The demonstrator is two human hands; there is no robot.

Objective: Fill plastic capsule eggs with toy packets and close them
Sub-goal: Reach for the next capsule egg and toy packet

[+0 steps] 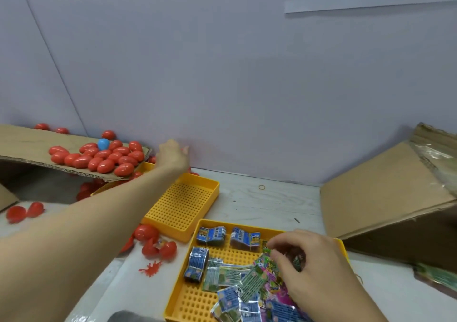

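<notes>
Nearest: right hand (306, 260) over the yellow packet tray (188, 294), fingers curled and pinching a green toy packet (272, 253) from the heap, directly below the fingertips. Between: open red capsule halves (159, 246) on the tabletop (259, 205), left of that tray, nearer the right hand. Farthest: left hand (171, 154) at the back wall beside closed red eggs (99, 157) on cardboard (22, 141); grip cannot be told.

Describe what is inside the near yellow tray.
The near yellow tray holds folded toy packets, some blue, some green. The right hand covers its right side and pinches a green packet; anything beneath it is hidden.
</notes>
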